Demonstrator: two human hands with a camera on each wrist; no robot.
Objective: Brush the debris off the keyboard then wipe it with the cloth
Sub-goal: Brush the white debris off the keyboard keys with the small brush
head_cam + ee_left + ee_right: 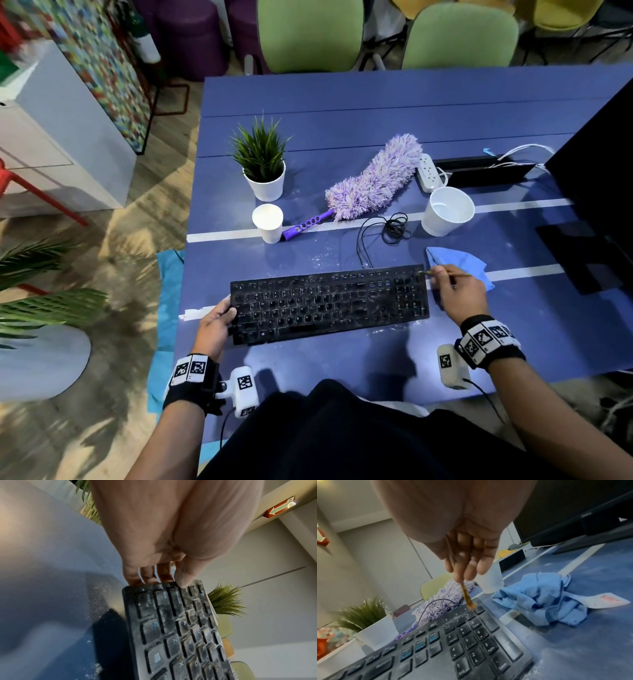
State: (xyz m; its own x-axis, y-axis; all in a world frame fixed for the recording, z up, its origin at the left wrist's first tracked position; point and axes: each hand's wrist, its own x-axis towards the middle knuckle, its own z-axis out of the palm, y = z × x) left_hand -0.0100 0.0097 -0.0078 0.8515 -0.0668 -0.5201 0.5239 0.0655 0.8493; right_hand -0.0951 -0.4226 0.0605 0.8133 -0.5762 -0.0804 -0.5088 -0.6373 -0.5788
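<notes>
A dusty black keyboard [329, 303] lies on the blue table [342, 113]. My left hand [215, 323] grips its left end [154, 588], thumb on top and fingers underneath. My right hand [457, 294] pinches a thin brush [445, 273] by its handle. The brush's bristles [471, 606] touch the far right corner of the keyboard [471, 642], above the number pad. A crumpled blue cloth [459, 263] lies just right of that corner [544, 601].
A purple fluffy duster [373, 178], two white paper cups [268, 222] [447, 210], a potted plant [262, 161], a power strip [428, 171] and a coiled black cable [394, 226] lie behind the keyboard. A dark monitor [599, 192] stands at right. White dust speckles the table.
</notes>
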